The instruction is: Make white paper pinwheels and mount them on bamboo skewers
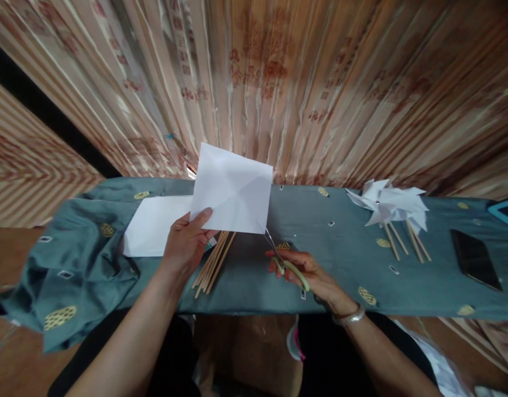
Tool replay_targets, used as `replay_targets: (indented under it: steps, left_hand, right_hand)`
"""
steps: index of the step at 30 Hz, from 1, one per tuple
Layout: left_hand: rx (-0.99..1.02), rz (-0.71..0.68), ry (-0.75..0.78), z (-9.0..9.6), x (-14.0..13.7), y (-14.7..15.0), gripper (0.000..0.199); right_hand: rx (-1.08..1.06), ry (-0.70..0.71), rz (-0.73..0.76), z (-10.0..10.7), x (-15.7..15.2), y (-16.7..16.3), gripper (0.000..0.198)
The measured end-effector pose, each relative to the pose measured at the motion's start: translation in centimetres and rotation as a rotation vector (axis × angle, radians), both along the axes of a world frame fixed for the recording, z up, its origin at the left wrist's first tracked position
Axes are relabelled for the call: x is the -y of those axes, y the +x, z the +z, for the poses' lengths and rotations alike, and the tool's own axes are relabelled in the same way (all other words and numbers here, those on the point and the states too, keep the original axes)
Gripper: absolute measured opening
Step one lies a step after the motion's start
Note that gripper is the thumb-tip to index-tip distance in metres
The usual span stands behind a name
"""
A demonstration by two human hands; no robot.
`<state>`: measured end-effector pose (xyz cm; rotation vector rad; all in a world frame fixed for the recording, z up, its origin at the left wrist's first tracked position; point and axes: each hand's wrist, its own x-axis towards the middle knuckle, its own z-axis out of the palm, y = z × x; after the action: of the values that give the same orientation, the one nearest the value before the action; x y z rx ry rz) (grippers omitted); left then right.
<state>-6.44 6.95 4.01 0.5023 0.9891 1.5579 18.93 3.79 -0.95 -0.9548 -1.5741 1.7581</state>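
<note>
A white sheet of paper (pixel 233 190) with faint diagonal creases is held up by my left hand (pixel 187 237), thumb on top at its lower left corner. In my right hand (pixel 307 271) is a pair of scissors (pixel 293 271) with pale green handles. The scissor blades meet the paper's lower right corner. Below the sheet, several thin wooden sticks (pixel 214 264) lie in a bundle on the cloth. Left of them rests more white paper (pixel 154 226), partly covered by my left hand and the raised sheet.
A patterned green cloth (pixel 328 242) covers the narrow table and bunches up at the left. White paper pinwheels (pixel 390 203) on wooden sticks lie to the right. Beside them is a dark phone (pixel 475 259), and a blue-edged object (pixel 506 212) sits at the far right. A curtain (pixel 254 82) hangs behind.
</note>
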Motion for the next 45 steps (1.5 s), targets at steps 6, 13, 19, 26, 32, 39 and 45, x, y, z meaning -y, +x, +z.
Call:
replay_targets:
  steps: [6, 13, 19, 26, 32, 39, 45]
  left_hand:
    - [-0.005, -0.050, -0.006, -0.1, 0.2, 0.6, 0.013]
    - [-0.007, -0.078, -0.011, -0.1, 0.4, 0.8, 0.007]
    - [-0.014, -0.078, -0.059, 0.3, 0.4, 1.4, 0.010]
    - [0.034, -0.082, -0.044, 0.1, 0.4, 1.6, 0.009]
    - [0.033, -0.071, -0.060, 0.1, 0.5, 1.6, 0.008]
    - [0.014, -0.080, -0.070, 0.1, 0.5, 1.3, 0.006]
    - [0.009, -0.069, -0.078, 0.2, 0.5, 1.2, 0.008]
  right_hand:
    - [0.016, 0.003, -0.018, 0.8, -0.5, -0.3, 0.060]
    - [0.025, -0.009, -0.022, 0.6, -0.3, -0.2, 0.062]
    - [0.005, -0.042, -0.055, 0.1, -0.4, 0.0, 0.059]
    - [-0.028, -0.061, -0.057, 0.1, -0.3, 0.1, 0.056]
    - [-0.014, -0.072, -0.043, 0.3, -0.5, 0.1, 0.057]
    - [0.029, -0.031, -0.024, 1.0, -0.4, 0.0, 0.055]
    - [-0.018, -0.103, -0.024, 0.4, -0.3, 0.0, 0.057]
